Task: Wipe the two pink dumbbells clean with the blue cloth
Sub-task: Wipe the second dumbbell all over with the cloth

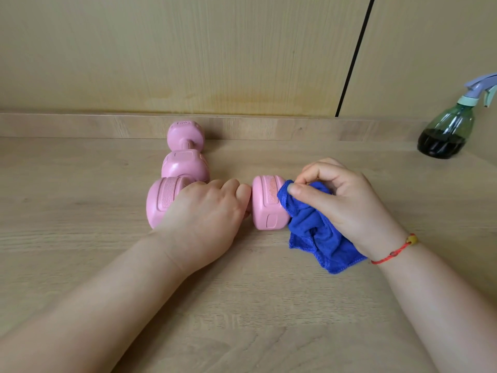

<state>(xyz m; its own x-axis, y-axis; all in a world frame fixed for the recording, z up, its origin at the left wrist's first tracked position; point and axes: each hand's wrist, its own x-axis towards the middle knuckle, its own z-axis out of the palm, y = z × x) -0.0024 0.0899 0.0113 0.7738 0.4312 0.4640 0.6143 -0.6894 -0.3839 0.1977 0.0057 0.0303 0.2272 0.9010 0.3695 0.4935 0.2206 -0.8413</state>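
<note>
One pink dumbbell lies crosswise on the wooden table in the middle of the head view. My left hand grips its handle, hiding the bar between the two heads. My right hand holds the bunched blue cloth and presses it against the outer face of the dumbbell's right head. The second pink dumbbell lies behind it, pointing away from me toward the wall, untouched.
A green spray bottle with dark liquid and a lilac trigger stands at the far right by the wall. A low wooden ledge runs along the back of the table.
</note>
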